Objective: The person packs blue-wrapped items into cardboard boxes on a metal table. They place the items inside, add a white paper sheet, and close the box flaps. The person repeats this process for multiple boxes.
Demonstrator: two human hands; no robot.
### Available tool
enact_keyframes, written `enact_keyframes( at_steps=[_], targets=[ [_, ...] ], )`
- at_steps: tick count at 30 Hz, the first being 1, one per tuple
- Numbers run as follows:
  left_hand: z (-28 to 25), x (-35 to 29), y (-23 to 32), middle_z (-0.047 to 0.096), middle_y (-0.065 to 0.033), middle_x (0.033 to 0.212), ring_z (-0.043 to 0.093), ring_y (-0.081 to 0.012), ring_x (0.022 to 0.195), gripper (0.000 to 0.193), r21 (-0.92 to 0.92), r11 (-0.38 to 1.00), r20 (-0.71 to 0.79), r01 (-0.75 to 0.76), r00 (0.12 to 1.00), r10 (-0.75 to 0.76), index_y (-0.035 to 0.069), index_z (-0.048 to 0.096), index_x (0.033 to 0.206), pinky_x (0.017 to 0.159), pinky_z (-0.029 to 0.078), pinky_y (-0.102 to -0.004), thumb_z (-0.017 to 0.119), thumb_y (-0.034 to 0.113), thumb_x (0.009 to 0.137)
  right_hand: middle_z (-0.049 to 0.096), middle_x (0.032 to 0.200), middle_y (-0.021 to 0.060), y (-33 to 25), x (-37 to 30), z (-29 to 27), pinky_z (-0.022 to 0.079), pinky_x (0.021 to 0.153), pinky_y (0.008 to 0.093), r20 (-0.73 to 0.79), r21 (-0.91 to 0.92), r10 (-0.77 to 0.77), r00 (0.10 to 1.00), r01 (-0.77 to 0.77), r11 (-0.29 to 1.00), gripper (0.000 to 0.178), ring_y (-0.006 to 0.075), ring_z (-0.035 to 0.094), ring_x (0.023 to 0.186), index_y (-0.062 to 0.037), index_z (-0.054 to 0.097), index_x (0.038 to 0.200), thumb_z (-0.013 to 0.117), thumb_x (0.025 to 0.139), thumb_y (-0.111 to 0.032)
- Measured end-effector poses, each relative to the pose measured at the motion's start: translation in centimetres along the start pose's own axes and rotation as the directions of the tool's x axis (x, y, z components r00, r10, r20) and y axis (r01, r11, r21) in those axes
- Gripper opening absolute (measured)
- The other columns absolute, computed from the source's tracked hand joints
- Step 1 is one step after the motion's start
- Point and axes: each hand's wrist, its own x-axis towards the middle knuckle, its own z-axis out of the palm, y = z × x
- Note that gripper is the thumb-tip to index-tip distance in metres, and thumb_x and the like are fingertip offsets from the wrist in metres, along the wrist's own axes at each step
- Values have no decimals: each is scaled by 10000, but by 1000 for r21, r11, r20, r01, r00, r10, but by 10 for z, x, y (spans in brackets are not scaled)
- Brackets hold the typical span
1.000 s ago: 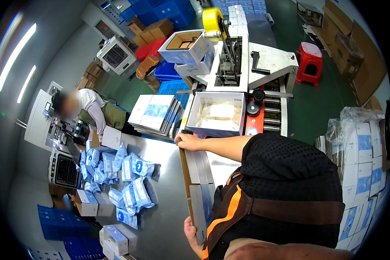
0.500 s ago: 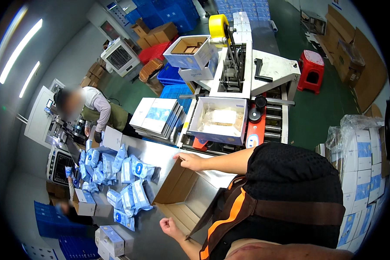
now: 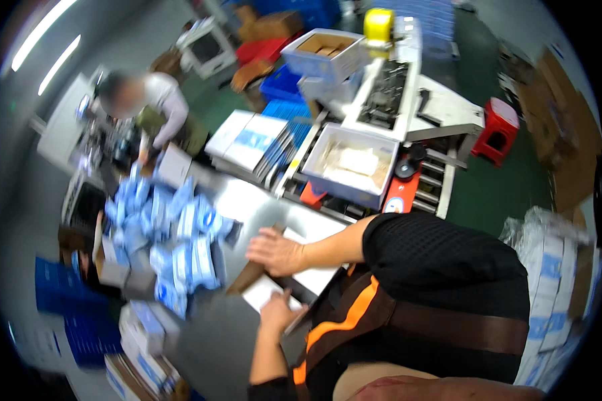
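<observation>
A carton (image 3: pixel 261 292) with white outer faces and brown inner faces lies in front of me, its flaps folded inward. My right hand (image 3: pixel 275 252) rests flat on a brown flap, fingers stretched out. My left hand (image 3: pixel 281 311) is closed on a white flap at the near side; motion blurs its fingers a little. Past the carton lies a heap of light blue soft packs (image 3: pixel 192 260) on the metal table (image 3: pixel 237 200).
An open white box (image 3: pixel 351 164) with wrapped contents sits on the roller conveyor by a taping machine (image 3: pixel 388 93). Flat cartons (image 3: pixel 251 144) are stacked beside it. A co-worker (image 3: pixel 160 110) stands across the table. A red stool (image 3: pixel 497 131) and stacked white boxes (image 3: pixel 548 294) are at right.
The carton's upright flaps have been folded in. My right hand has gone from gripping a flap edge to lying flat on it; my left hand has moved inward. The view has shifted slightly.
</observation>
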Motion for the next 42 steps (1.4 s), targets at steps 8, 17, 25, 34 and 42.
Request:
enact_keyframes(
  at_steps=[8,17,25,34,42],
  targets=[
    [-67,-78,42,498,-42,699,536,-212,615,175,-362,931,-666,-39,710,-229,139,738,883,537,441,-307,773,243,746,665,1164,120,31,-49,-30,500,912,335,715,359,270,645,-670,650,305,252,652,1006,-18,685,1073,594,911,-259],
    [24,25,-29,561,-54,807,613,-261,680,237,-345,911,-748,227,519,-413,200,714,993,601,515,-395,706,303,779,656,1071,110,94,-99,21,543,824,319,781,624,541,311,-402,-670,324,191,642,973,-24,628,1104,546,951,-297],
    [91,-54,-111,545,-46,805,595,-258,710,129,-538,724,-666,432,310,-679,223,722,933,623,497,-388,676,269,822,572,1274,109,-23,-92,-13,375,1036,335,955,298,141,262,-850,-434,539,208,524,1191,-8,469,1356,564,953,-354],
    [118,-83,-74,594,-48,910,558,-178,772,499,-899,-399,205,-179,633,-747,28,645,1109,654,468,-358,546,480,923,625,1013,304,-114,52,-62,468,866,499,887,361,-34,460,-647,671,427,455,591,991,62,472,1201,462,893,-233],
    [89,-144,-182,642,-156,1138,604,-228,996,466,-934,-70,-26,-350,263,-964,-32,587,1247,819,510,-353,545,333,961,630,965,316,-222,42,76,485,818,501,937,309,-143,317,-569,762,478,453,616,946,74,414,1234,536,867,-207]
  ],
)
